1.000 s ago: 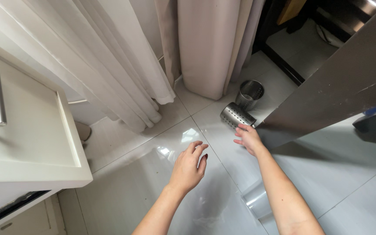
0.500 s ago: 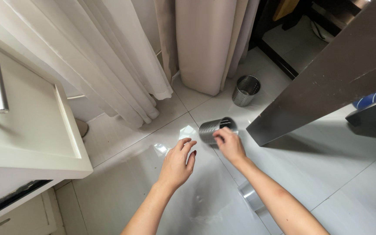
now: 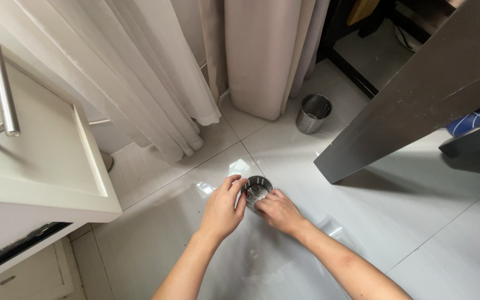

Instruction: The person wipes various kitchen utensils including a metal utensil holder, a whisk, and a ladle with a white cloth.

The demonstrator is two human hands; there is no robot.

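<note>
Both hands (image 3: 251, 208) low over floor, fingers (image 3: 234, 184) gripping perforated metal cup (image 3: 256, 189) from either side.

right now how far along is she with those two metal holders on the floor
One perforated metal cup is upright on the floor tile, the left hand and right hand both on it. The second metal cup stands apart near the curtain, untouched. A clear plastic sheet lies by the right forearm.
</note>
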